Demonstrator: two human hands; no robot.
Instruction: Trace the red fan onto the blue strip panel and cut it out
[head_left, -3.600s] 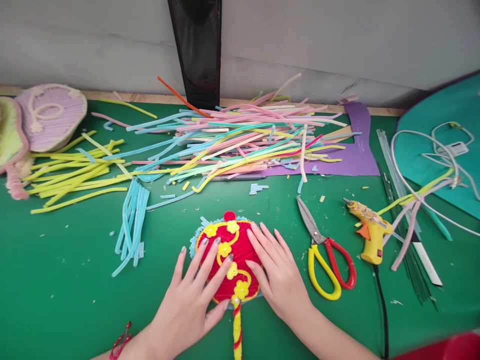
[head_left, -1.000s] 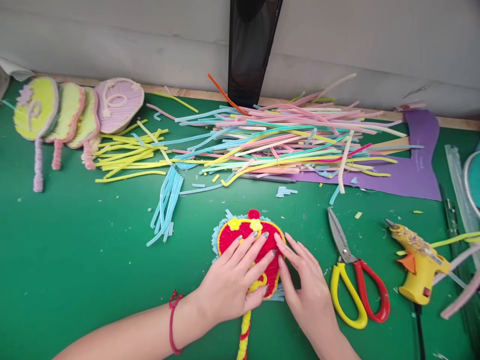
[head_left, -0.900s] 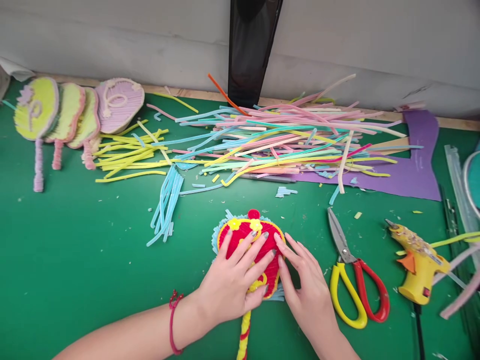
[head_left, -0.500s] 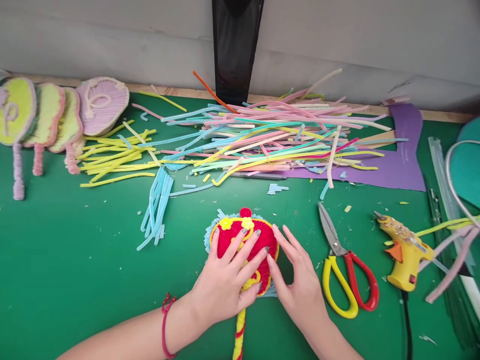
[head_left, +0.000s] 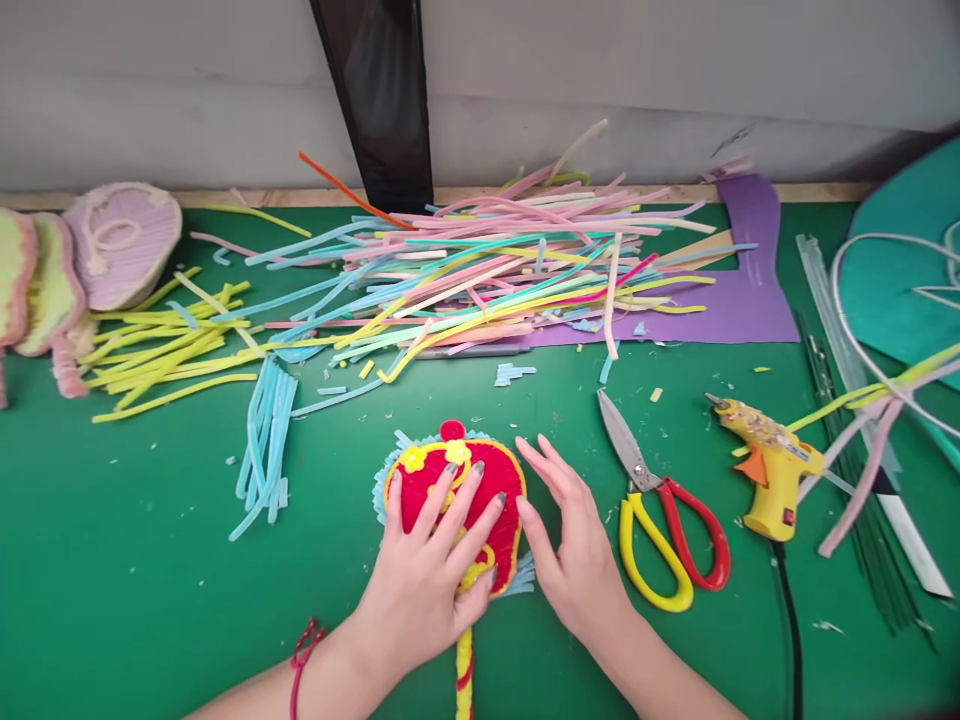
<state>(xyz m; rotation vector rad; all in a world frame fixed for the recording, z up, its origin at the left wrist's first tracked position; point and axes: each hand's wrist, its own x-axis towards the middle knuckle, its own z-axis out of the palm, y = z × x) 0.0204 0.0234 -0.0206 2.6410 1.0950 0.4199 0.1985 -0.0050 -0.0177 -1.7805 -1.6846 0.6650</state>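
Note:
A red pipe-cleaner fan [head_left: 495, 480] with a yellow border, yellow flowers and a twisted yellow-and-red handle [head_left: 464, 670] lies flat on the green table. Light blue fringe [head_left: 384, 490] sticks out from under its left edge and lower right. My left hand [head_left: 427, 570] rests across the fan's face, fingers spread and pressing on it, and covers part of its pattern. Just off the fan's right edge is my right hand [head_left: 574, 550], fingers stretched out and thumb close to the rim; it holds nothing.
Scissors [head_left: 652, 500] and a yellow hot glue gun [head_left: 772, 465] lie to the right. A heap of coloured pipe cleaners [head_left: 480, 260] spreads along the back over purple sheet [head_left: 750, 300]. Blue pipe cleaners [head_left: 262, 440] and finished fans [head_left: 124, 245] are on the left.
The camera view has shifted, so the table things appear further left. My right hand has drawn slightly away from the fan's edge; my left hand still lies on it.

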